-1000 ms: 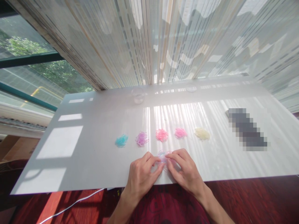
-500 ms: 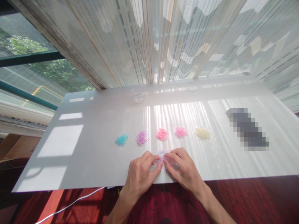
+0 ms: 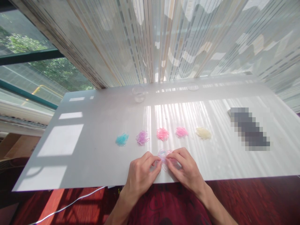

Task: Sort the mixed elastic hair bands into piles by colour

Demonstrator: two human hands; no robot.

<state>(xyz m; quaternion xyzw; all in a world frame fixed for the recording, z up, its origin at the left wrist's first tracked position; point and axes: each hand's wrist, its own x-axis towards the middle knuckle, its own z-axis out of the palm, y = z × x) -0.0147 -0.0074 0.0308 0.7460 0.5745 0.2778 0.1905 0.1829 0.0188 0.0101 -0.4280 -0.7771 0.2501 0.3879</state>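
Near the front edge of the white table, a loose mixed pile of thin pastel rubber bands (image 3: 162, 153) lies between my two hands. My left hand (image 3: 142, 172) comes in from the left, thumb and index finger pinched at the pile's near left side. From the right, my right hand (image 3: 185, 167) pinches at the pile's right side, other fingers curled. Single bands in the fingertips are too fine to make out clearly. Beyond the hands is a row of sorted heaps: blue bands (image 3: 122, 139), purple bands (image 3: 142, 137), coral-pink bands (image 3: 162, 134), pink bands (image 3: 181, 132) and pale yellow bands (image 3: 203, 133).
A clear round container (image 3: 139, 94) stands at the back of the white table (image 3: 100, 118), with a clear round lid (image 3: 192, 87) to its right. A blurred-out dark object (image 3: 249, 128) lies at the right. Striped curtains (image 3: 150, 40) hang behind the table.
The fingertips have drawn slightly apart, and more of the mixed pile shows between them. The sorted heaps stay in place.
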